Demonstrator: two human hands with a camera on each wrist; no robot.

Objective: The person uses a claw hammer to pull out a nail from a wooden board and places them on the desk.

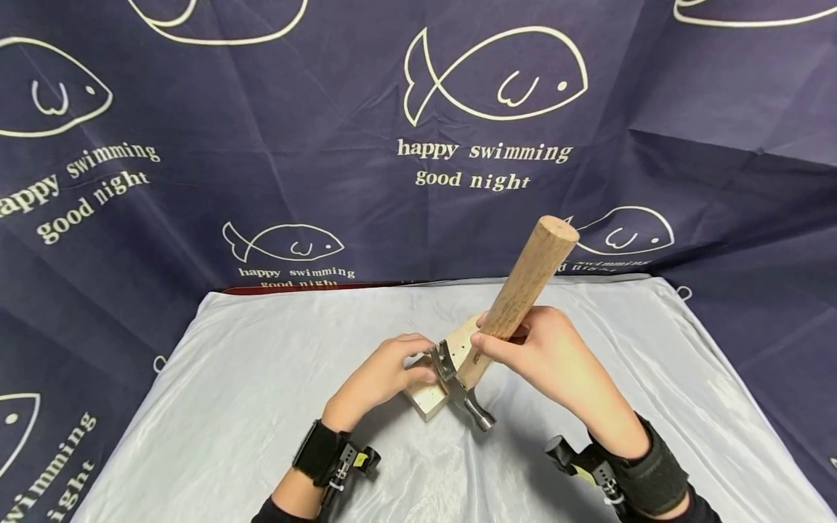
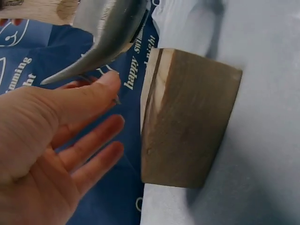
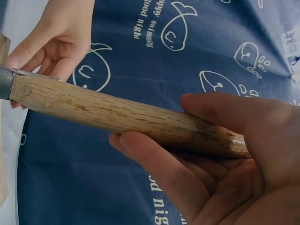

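Note:
A claw hammer (image 1: 525, 283) with a thick wooden handle is held by my right hand (image 1: 552, 352), thumb and fingers around the handle's middle. The handle slants up and away to the right; the metal head is low, its claw toward my left hand (image 1: 382, 370) and its striking face toward me. My left hand pinches a thin grey metal piece, like a nail (image 2: 117, 100), between thumb and index finger, mostly hidden by them. The other left fingers are loosely bent. Beneath the hammer head lies a pale wooden block (image 1: 428, 401) with small dark spots on top.
White cloth (image 1: 261, 407) covers the table under the block. Behind it hangs a dark blue curtain (image 1: 366, 145) printed with white fish and lettering. Black straps with small cameras are on both wrists.

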